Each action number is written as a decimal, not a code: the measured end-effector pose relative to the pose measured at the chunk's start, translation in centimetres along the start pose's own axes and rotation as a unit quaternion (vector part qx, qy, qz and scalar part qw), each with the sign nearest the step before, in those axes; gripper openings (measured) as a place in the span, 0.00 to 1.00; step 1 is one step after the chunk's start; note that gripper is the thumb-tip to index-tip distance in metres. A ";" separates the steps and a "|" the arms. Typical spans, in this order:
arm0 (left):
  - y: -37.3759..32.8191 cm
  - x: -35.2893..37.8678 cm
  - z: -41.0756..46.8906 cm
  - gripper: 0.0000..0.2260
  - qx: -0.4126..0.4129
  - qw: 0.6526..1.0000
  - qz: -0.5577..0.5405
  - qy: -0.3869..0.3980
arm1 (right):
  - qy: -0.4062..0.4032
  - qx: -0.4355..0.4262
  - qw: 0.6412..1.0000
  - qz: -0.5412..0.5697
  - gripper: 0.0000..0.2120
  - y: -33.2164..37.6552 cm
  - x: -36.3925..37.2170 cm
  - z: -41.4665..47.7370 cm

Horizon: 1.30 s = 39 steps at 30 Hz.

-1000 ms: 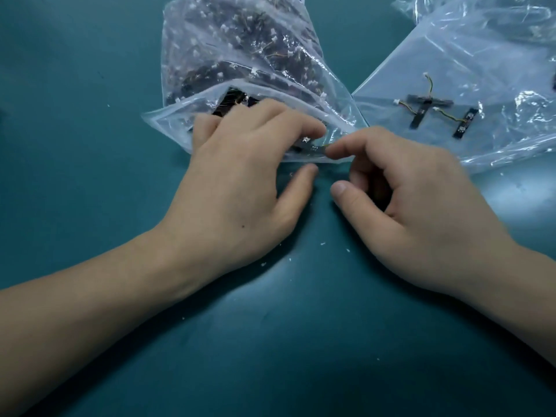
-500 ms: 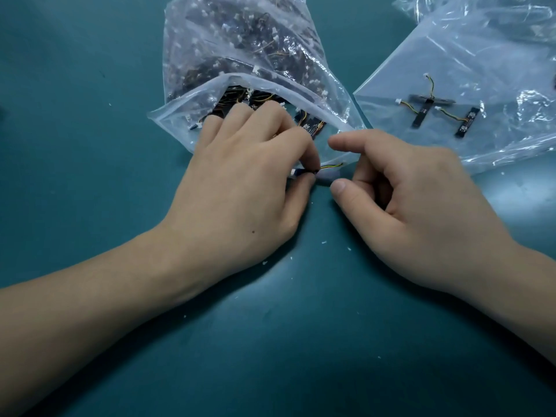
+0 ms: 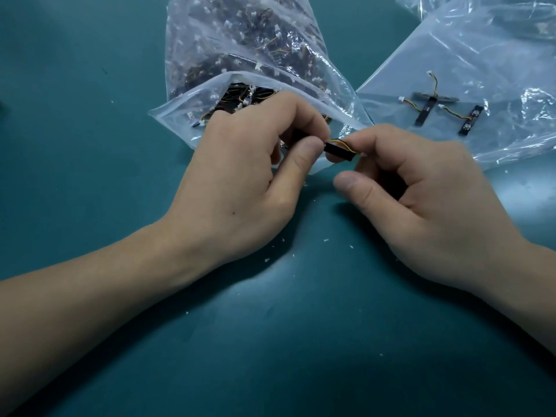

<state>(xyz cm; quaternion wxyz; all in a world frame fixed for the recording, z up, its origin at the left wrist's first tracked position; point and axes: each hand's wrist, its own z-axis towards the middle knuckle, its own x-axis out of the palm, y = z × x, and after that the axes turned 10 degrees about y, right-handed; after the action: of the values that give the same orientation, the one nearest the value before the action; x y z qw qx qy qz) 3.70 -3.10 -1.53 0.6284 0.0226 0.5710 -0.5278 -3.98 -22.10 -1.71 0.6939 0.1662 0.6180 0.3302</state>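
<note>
A small black strip board (image 3: 338, 151) with thin yellow and orange wires is held just in front of the mouth of a clear plastic bag (image 3: 240, 55). My left hand (image 3: 249, 179) pinches its left end between thumb and fingers. My right hand (image 3: 421, 200) pinches the wire end at the board's right, its thumb held apart below. The bag is stuffed with many such wired boards, and its open mouth faces me.
A second clear bag (image 3: 469, 73) lies flat at the right with three wired strip boards (image 3: 427, 111) on or in it. Everything rests on a teal mat (image 3: 285, 326) flecked with white crumbs. More crumpled plastic sits at the top right corner.
My left hand came out of the bag's mouth with one board pinched. My right hand rose from the bag's edge and took hold of the board's wire end.
</note>
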 end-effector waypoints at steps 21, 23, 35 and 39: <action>0.0 0.0 0.0 0.04 0.122 0.992 0.000 -0.013 | 0.028 -0.023 0.986 0.164 0.16 -0.1 -0.6 -0.2; -0.1 0.0 0.0 0.05 0.112 0.994 -0.002 -0.010 | 0.056 -0.025 0.966 0.251 0.15 -0.2 -0.7 -0.3; -0.3 -0.7 -0.1 0.04 0.038 0.972 -0.197 0.126 | 0.047 -0.017 0.976 0.213 0.14 -0.5 -0.7 -0.1; -0.4 -0.6 -0.1 0.04 0.014 0.963 -0.216 0.162 | 0.031 -0.032 0.987 0.157 0.11 -0.4 -0.4 -0.1</action>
<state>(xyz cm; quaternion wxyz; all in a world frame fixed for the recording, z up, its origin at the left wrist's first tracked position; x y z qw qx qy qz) 3.53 -2.82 -0.90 0.3984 -0.0077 0.6491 -0.6480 -3.97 -22.69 -1.66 0.6190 0.2284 0.5945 0.4597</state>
